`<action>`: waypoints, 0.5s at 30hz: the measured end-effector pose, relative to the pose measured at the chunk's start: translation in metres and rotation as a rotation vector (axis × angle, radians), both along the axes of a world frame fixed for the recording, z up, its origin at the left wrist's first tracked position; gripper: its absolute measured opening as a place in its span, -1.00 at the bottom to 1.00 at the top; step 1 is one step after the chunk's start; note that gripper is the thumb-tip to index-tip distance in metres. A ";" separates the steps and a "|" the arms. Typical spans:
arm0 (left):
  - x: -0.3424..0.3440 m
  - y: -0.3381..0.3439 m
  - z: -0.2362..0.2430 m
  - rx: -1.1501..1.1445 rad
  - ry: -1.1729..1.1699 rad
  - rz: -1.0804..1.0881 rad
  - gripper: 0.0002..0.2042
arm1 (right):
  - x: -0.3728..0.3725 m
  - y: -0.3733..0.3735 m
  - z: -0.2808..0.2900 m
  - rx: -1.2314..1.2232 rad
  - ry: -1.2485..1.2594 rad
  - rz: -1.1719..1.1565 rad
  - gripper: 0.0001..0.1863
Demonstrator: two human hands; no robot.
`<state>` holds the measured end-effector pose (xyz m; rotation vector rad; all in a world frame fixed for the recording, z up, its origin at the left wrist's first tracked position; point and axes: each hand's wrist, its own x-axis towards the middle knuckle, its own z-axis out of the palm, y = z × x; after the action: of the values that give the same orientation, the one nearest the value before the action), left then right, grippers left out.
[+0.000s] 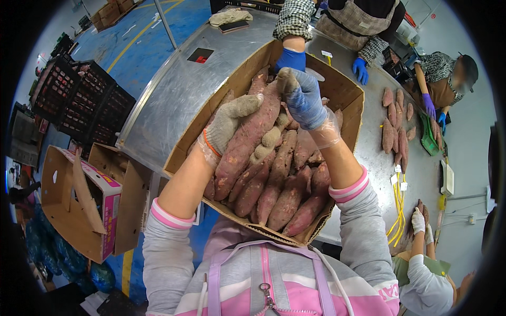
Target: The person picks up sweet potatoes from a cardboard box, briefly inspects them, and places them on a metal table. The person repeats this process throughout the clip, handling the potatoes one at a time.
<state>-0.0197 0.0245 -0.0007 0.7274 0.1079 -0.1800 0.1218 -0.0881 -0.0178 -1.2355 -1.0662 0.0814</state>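
My left hand (232, 121), in a grey knit glove with an orange cuff, is wrapped round a large reddish sweet potato (247, 138). Its fingertips show on the potato's far side. At the upper end of that potato is my right hand (304, 100), closed, in a blue and grey glove with a clear plastic sleeve at the wrist. What its fingers pinch, if anything, is hidden. Beneath both hands a cardboard box (345, 95) holds several more sweet potatoes (287, 205). A co-worker's blue-gloved hand (291, 60) reaches into the box just beyond my right hand.
The box rests on a metal table (158, 95). More sweet potatoes (398, 121), yellow straps (396, 216) and a green tray (429, 138) lie to the right, with other people working there. Open cartons (79, 205) and black crates (79, 100) stand at left.
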 end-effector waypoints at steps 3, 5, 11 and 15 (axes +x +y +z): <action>0.000 0.000 -0.001 0.018 -0.040 0.044 -0.50 | 0.012 -0.002 -0.013 0.130 0.257 0.240 -0.69; 0.001 0.004 -0.005 0.146 -0.073 0.132 -0.49 | 0.010 0.002 -0.005 0.082 0.326 0.104 -0.67; 0.021 0.004 -0.011 0.742 -0.294 0.557 -0.63 | 0.011 0.002 0.007 -0.293 0.322 0.055 -0.40; 0.015 0.000 -0.003 1.471 -0.176 0.747 -0.65 | 0.004 0.001 0.017 -0.354 0.233 0.030 -0.41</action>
<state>-0.0044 0.0244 -0.0041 2.0891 0.3452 0.7780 0.1253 -0.0876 -0.0011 -1.4860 -0.8884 0.4427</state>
